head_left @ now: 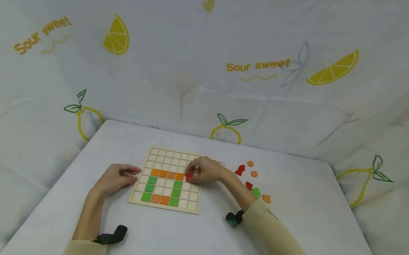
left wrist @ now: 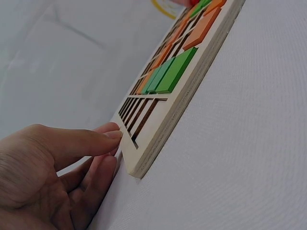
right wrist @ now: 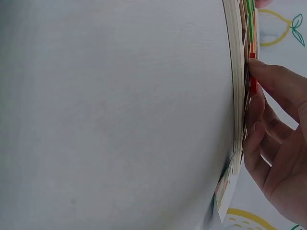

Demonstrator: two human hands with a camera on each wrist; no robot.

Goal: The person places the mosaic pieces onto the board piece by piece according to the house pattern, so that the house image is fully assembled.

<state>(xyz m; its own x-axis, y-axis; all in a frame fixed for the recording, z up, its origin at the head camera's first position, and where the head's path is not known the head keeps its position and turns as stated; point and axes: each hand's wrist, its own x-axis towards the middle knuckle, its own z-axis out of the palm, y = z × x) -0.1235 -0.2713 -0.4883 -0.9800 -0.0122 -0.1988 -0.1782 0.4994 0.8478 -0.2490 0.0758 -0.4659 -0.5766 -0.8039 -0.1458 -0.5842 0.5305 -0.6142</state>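
Observation:
A wooden grid board (head_left: 168, 160) lies on the white table, with orange square tiles (head_left: 162, 174) and green square tiles (head_left: 177, 184) set in a ring of its cells. My right hand (head_left: 206, 170) reaches over the board's right side and pinches a red piece (head_left: 189, 177) at the right end of the upper orange row. Thumb and fingers flank the red piece (right wrist: 253, 74) in the right wrist view; its full outline is hidden. At the board's left edge rests my left hand (head_left: 114, 178), its thumb and fingertips touching the rim near a corner (left wrist: 135, 165).
Right of the board lie loose pieces: orange discs (head_left: 250, 163), red pieces (head_left: 239, 170), a green square (head_left: 256, 192) and an orange square (head_left: 266, 198). A printed sheet (right wrist: 224, 191) shows partly beyond the board. A lemon-print cloth (head_left: 181, 61) hangs behind the table.

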